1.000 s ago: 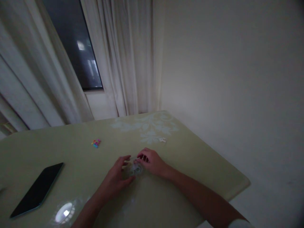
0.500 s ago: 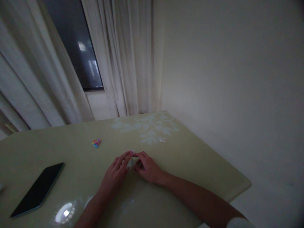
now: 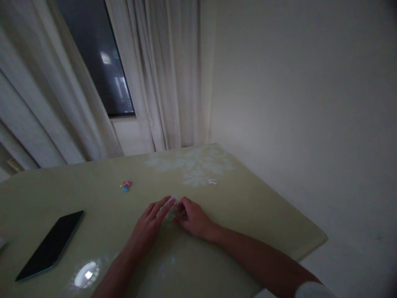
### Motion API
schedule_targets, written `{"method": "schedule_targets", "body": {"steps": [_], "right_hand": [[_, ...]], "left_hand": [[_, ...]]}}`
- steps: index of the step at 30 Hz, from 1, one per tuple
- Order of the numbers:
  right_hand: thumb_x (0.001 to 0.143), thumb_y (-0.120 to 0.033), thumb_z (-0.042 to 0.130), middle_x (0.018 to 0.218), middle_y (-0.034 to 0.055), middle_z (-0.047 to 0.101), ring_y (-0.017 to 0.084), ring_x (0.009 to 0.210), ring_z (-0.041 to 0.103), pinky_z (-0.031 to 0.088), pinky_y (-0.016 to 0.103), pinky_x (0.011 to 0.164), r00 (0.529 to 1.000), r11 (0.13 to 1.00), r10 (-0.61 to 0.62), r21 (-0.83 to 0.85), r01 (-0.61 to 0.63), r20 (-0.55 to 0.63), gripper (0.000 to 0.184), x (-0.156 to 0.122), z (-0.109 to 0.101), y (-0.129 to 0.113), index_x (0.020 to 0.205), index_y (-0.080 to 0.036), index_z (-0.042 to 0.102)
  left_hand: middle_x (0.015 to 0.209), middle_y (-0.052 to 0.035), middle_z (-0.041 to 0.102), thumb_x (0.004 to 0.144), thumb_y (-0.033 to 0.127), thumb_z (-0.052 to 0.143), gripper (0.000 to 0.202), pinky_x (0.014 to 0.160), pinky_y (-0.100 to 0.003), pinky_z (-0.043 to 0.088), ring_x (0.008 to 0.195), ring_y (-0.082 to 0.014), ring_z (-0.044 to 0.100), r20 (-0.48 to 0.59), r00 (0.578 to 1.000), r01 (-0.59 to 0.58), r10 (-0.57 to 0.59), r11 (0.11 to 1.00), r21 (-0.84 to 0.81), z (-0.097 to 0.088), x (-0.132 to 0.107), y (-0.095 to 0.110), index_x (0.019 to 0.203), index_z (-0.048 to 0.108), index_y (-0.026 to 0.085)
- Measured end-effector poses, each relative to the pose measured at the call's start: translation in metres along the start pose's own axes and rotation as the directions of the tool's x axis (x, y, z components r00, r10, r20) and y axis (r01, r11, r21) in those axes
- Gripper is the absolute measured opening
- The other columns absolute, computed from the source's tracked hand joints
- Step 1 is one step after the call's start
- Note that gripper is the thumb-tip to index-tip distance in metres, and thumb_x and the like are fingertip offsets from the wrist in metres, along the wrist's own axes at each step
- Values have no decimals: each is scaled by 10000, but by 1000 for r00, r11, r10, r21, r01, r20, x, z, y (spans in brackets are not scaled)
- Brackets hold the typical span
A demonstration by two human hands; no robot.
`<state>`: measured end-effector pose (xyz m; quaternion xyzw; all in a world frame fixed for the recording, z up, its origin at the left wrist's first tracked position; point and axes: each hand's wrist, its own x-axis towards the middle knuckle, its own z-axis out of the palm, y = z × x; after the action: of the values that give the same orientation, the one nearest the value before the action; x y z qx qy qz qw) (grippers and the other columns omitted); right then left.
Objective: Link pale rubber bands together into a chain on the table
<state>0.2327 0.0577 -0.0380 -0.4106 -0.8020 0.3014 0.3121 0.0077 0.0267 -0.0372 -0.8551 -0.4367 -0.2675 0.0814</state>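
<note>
Between my hands on the table lies a small see-through plastic piece (image 3: 169,219) with faint round outlines; its exact kind is too blurred to tell. My left hand (image 3: 151,217) rests at its left side, fingers stretched forward and fingertips at its far edge. My right hand (image 3: 192,217) is curled on the other side, thumb and forefinger pinched at the clear piece. Part of the piece is hidden by my fingers. Beyond my left hand sits a little heap of bright multicoloured bits (image 3: 125,186). Past my right hand are small white pieces (image 3: 212,181).
A dark tablet (image 3: 51,244) lies on the left of the pale green table (image 3: 248,215), near a bright lamp reflection. A white object (image 3: 1,242) shows at the left edge. Behind the table hang curtains (image 3: 161,82) beside a dark window; a wall borders the right side.
My right fingers have curled in more tightly and my left fingers have straightened slightly. More of the clear piece shows between the hands. The heap and the tablet stay put.
</note>
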Motion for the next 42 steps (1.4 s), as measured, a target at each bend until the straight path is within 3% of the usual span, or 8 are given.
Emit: {"method": "schedule_targets", "body": {"steps": [11,17,26,29,32,36,40,42], "right_hand": [[844,-439,799,1428,139,586,320,1305,525,402,481,1119,984,960,-160,-219,174,82,631,1,0,2,1388,-216,570],[894,-486,752,1323,129,660,308,1218,575,439,458,1049,978,939,-169,-282,198,123,459,0,0,1,1244,-200,672],[973,-337,701,1220,105,690,236,1152,598,459,365,1029,965,942,-206,-233,241,163,267,2,-7,3,1195,-188,698],[896,-349,784,1220,111,684,245,1146,603,478,363,1017,977,958,-178,-206,200,121,382,3,-14,6,1224,-180,685],[822,-383,851,1209,125,692,268,1135,616,483,385,1018,982,965,-142,-203,165,123,501,3,-21,8,1244,-167,688],[932,-249,732,1077,98,740,221,1009,666,504,327,936,979,974,-148,-151,169,141,248,5,-26,7,1164,-163,736],[1001,-223,629,1064,79,771,194,969,701,510,295,901,983,987,-155,-35,159,104,183,8,-29,7,1118,-177,762],[999,-181,609,1070,67,778,190,976,709,509,295,910,986,990,-138,-7,139,91,194,10,-31,9,1115,-188,764]], "left_hand": [[1472,-96,592,972,78,446,562,1058,-420,553,1282,-264,599,-75,991,106,-108,994,-35,-2,2,-6,1493,498,285],[1456,-128,553,966,149,495,521,1083,-488,528,1303,-306,572,-116,975,189,-191,981,-31,-5,4,-8,1474,464,257],[1245,-150,562,867,557,640,649,938,-539,585,1073,-342,640,-189,825,507,-533,845,-172,3,0,-20,1386,488,196],[1221,-183,609,864,591,628,701,976,-554,550,1090,-367,638,-160,802,564,-576,817,-120,6,-3,-24,1386,496,144],[1249,-205,653,882,600,596,726,1028,-551,508,1157,-388,622,-93,803,585,-589,808,-64,7,-7,-27,1407,491,109],[1267,-228,675,888,564,598,703,1046,-548,485,1180,-404,615,-24,805,593,-593,805,7,3,-9,-26,1389,521,76],[1273,-192,665,910,513,604,527,1043,-542,486,1186,-383,606,-103,862,501,-497,865,18,-7,-1,-14,1292,600,150],[1203,-131,698,952,457,571,374,997,-479,525,1130,-328,650,-24,900,434,-436,899,-52,-9,2,-1,1225,638,210]]}}
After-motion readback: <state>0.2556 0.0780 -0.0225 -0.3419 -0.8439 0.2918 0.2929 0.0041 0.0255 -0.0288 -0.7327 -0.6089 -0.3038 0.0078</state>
